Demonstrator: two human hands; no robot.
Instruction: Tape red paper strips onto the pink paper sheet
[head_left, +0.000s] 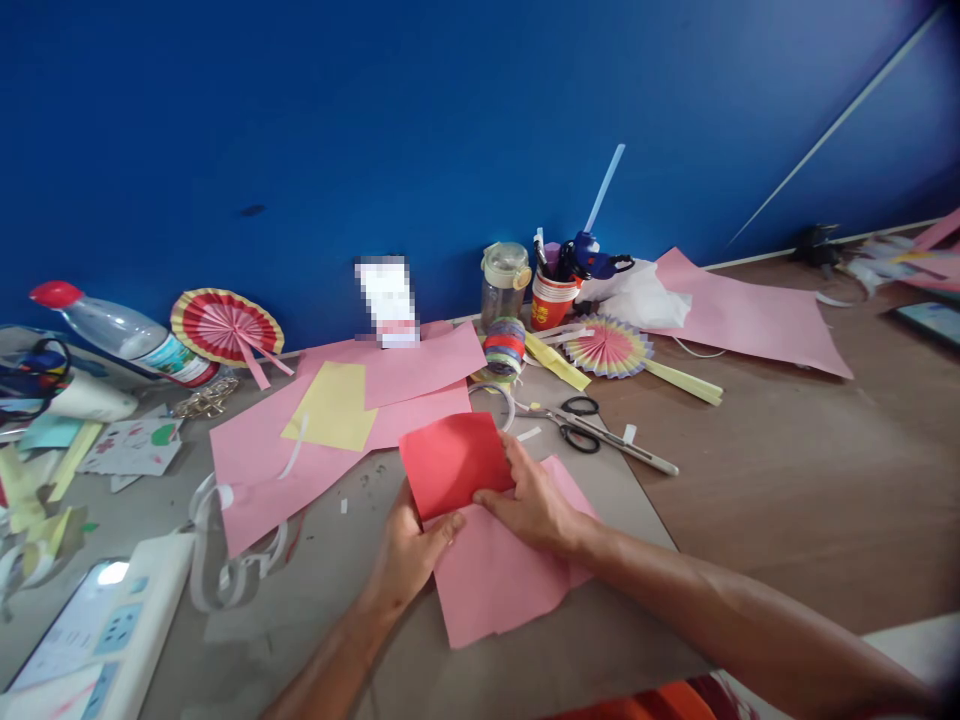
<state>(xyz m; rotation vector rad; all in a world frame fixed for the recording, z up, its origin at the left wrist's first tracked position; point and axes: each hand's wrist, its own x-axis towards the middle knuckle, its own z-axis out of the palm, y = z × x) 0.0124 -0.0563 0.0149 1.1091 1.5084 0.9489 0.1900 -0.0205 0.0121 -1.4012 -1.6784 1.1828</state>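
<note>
A rectangle of red paper [454, 462] is held between both my hands above the table. My left hand [412, 550] grips its lower left corner, thumb on top and fingers underneath. On the right edge, my right hand [529, 500] pinches it the same way, its thumb near the lower edge. Beneath the red paper and my hands lie pink paper sheets [499, 575]. Just beyond sit scissors [577, 425] with black handles and a long, thin silver tool [637, 455], perhaps a utility knife. Larger pink sheets [262, 490] and a yellow piece [330, 405] spread to the left.
Along the blue wall stand a bottle [135, 335], a red paper fan [225, 325], a phone [388, 300], a jar [504, 280], tape rolls [504, 350] and a cup of pens [553, 302]. A pleated fan [609, 345] lies right; a power strip [142, 610] lies front left.
</note>
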